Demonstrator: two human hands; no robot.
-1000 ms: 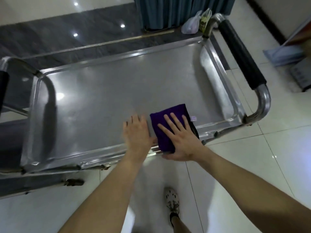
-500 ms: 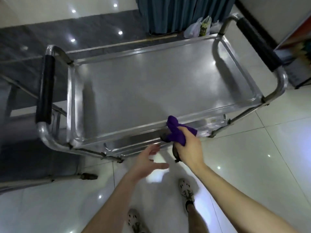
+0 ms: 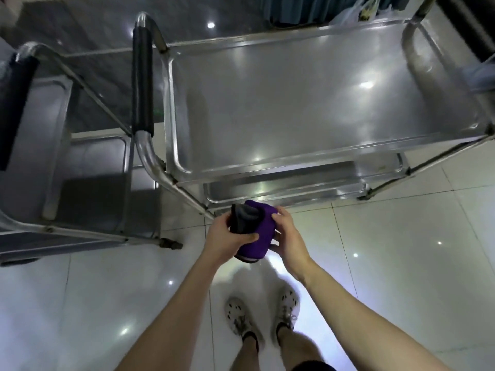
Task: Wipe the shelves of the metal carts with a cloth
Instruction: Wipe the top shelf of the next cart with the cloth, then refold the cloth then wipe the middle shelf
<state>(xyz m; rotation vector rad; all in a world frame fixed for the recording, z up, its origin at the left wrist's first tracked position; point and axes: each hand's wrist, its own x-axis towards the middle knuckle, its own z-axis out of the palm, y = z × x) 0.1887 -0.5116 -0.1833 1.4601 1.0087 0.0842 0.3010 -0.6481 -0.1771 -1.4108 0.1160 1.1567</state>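
A folded purple cloth (image 3: 258, 231) with a dark grey side is held in the air in front of me, just short of the near edge of a steel cart (image 3: 308, 108). My left hand (image 3: 227, 236) grips its left side, thumb across the top. My right hand (image 3: 288, 234) holds its right side with curled fingers. The cart's top shelf is bare and shiny. Below its near edge a lower shelf (image 3: 281, 186) shows. A second steel cart (image 3: 88, 167) stands to the left.
Black padded handles (image 3: 142, 79) stand between the two carts, and another (image 3: 13, 108) sits at the far left. White glossy floor tiles (image 3: 401, 263) lie under my feet (image 3: 262, 314). A dark curtain and plastic bags (image 3: 359, 9) are behind the cart.
The cloth left the top shelf, lifted by my right hand. I stepped back from the cart, and my left hand joined the right on the cloth.
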